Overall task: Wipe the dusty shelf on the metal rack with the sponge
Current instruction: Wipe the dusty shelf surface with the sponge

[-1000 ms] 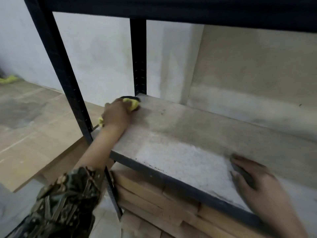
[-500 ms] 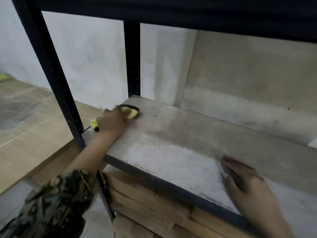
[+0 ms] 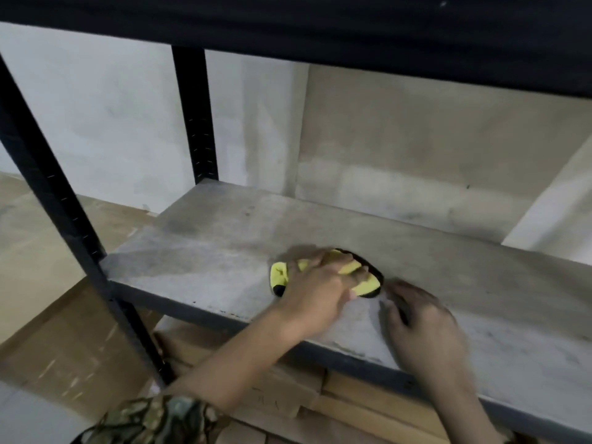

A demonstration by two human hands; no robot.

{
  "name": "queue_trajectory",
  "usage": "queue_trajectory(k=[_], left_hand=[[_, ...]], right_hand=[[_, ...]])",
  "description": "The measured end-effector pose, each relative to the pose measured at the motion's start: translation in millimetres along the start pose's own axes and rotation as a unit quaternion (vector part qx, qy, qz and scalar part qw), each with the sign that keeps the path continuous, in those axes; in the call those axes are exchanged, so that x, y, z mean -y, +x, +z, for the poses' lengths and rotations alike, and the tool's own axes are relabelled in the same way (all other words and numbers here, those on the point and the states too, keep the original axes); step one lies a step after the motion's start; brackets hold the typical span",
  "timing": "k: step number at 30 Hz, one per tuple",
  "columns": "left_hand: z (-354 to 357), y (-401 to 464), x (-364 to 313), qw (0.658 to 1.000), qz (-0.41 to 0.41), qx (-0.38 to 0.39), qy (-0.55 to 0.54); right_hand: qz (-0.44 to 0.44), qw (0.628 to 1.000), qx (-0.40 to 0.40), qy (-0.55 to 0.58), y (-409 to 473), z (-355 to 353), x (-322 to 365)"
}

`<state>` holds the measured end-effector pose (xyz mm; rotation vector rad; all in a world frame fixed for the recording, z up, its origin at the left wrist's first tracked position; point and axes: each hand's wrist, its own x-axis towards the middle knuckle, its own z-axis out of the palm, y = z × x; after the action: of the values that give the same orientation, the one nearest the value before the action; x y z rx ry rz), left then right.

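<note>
A yellow sponge with black edges [image 3: 279, 274] lies on the grey dusty shelf [image 3: 205, 248] of the black metal rack [image 3: 51, 187], near the shelf's middle. My left hand [image 3: 320, 290] presses down on the sponge, fingers spread over its top and curled round it. Just to the right, my right hand [image 3: 423, 325] rests flat on the shelf, holding nothing. Pale dust streaks cover the shelf's front part.
The rack's rear upright [image 3: 193, 116] stands at the back left, and a dark upper shelf [image 3: 288, 24] hangs overhead. Wooden planks [image 3: 352, 398] are stacked under the shelf. A flat cardboard sheet [image 3: 61, 344] lies on the floor to the left.
My left hand has swept the sponge from the shelf's back left corner rightward to the middle, close to my right hand. The view has shifted left.
</note>
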<state>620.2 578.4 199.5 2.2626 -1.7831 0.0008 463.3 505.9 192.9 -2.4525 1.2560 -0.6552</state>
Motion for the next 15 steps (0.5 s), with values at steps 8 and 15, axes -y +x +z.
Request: queue_trajectory(k=[8, 15], left_hand=[[-8.9, 65.2, 44.6, 0.992, -0.121, 0.027, 0.021], [-26.9, 72.1, 128.9, 0.964, -0.263, 0.010, 0.030]], right_hand=[[-0.032, 0.998, 0.039, -0.043, 4.4, 7.1, -3.6], [-0.021, 0.998, 0.044, -0.046, 5.5, 5.2, -2.6]])
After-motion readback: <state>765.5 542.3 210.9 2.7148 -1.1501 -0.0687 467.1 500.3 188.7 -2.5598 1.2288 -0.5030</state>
